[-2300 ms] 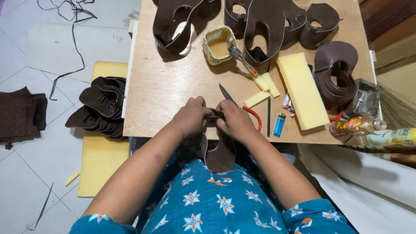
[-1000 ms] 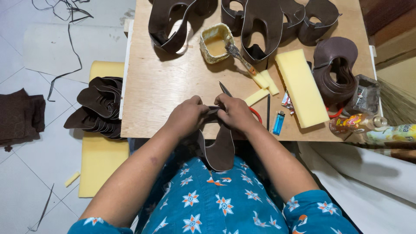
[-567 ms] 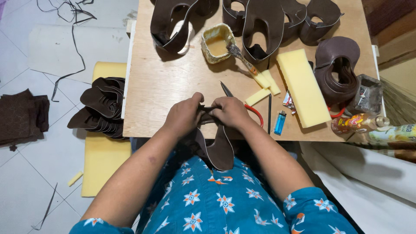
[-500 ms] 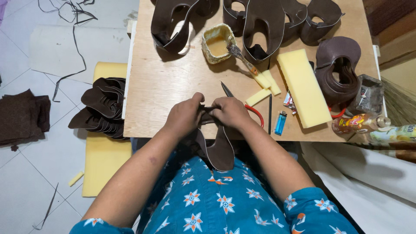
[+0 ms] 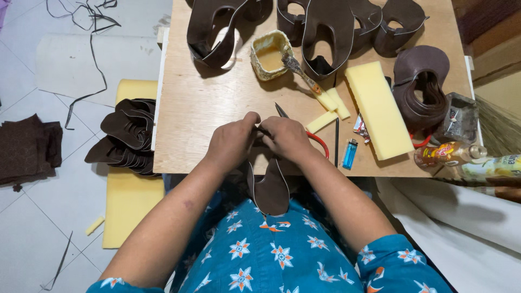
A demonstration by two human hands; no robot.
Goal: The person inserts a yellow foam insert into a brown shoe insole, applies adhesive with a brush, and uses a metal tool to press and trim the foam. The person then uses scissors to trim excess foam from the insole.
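Head view: leather piece (image 5: 269, 190) pinched between hands (image 5: 260, 140).

Small shoemaking workshop; wooden worktable (image 5: 217, 97), brown leather uppers (image 5: 325, 27), glue pot (image 5: 269, 54), foam blocks (image 5: 378, 108)

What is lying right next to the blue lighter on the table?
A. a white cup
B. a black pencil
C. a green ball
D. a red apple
B: a thin black pencil lies on the wooden table just left of the blue lighter, close to the person's right hand.
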